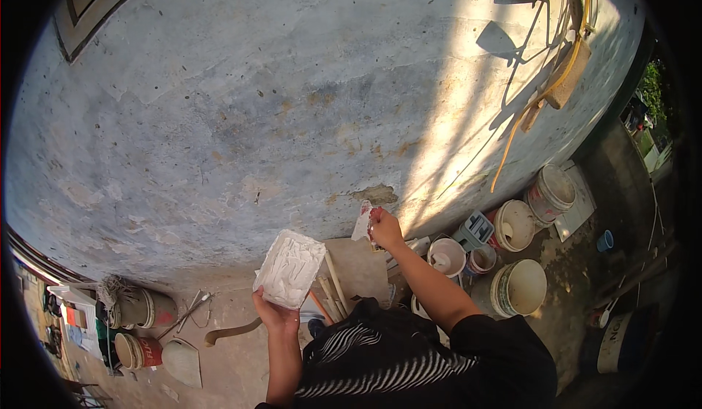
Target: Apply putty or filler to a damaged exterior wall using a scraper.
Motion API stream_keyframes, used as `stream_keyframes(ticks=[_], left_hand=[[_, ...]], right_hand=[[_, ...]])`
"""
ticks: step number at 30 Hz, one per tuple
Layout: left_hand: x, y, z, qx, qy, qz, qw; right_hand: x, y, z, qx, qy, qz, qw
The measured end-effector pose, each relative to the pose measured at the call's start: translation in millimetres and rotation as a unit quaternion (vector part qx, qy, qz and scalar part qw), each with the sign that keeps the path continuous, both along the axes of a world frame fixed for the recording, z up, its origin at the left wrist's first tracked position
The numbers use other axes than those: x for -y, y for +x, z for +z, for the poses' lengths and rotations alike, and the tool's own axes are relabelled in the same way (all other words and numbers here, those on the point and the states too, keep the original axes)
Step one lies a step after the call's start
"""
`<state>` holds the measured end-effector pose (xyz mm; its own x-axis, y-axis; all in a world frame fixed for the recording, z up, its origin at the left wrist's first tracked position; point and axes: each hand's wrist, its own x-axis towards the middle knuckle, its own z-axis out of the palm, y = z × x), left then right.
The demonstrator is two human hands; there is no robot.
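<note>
My left hand grips the lower edge of a square white tray, which is coated with thick white paste. In my right hand is a putty knife with a red handle, its blade smeared white and turned toward the wall. The weathered blue-grey wall stands in front of me. Just above the blade, a brown patch shows where its surface has flaked off. The picture does not settle whether the blade touches the wall.
Several buckets stand along the wall's foot at the right, among them a white bucket and a large tub. Wooden poles lean below the tray. A red bucket stands at the left. Tools and a yellow cable hang at upper right.
</note>
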<state>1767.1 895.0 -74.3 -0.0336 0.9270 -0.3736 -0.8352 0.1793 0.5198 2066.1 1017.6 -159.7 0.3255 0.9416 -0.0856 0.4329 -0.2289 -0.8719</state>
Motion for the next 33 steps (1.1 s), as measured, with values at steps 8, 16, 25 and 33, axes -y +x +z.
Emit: stream_keyframes(ticks=[8, 16, 25, 33], left_hand=[[-3.9, -18.4, -17.0, -0.031, -0.006, 0.002, 1.000], [-8.2, -20.0, -12.3, -0.029, 0.000, -0.002, 1.000], [-17.9, -29.5, -14.6, -0.002, -0.014, 0.009, 1.000], [-39.6, -55.7, -22.0, -0.036, -0.026, 0.027, 0.999]], right_hand=[[-10.9, -10.8, 12.0, 0.054, 0.024, 0.010, 0.998], [-16.0, -27.2, 19.3, 0.142, 0.055, 0.043, 0.987], [-39.4, -17.4, -45.3, 0.235, 0.004, 0.069, 0.969], [-54.9, -47.5, -28.6, 0.143, 0.034, 0.033, 0.989]])
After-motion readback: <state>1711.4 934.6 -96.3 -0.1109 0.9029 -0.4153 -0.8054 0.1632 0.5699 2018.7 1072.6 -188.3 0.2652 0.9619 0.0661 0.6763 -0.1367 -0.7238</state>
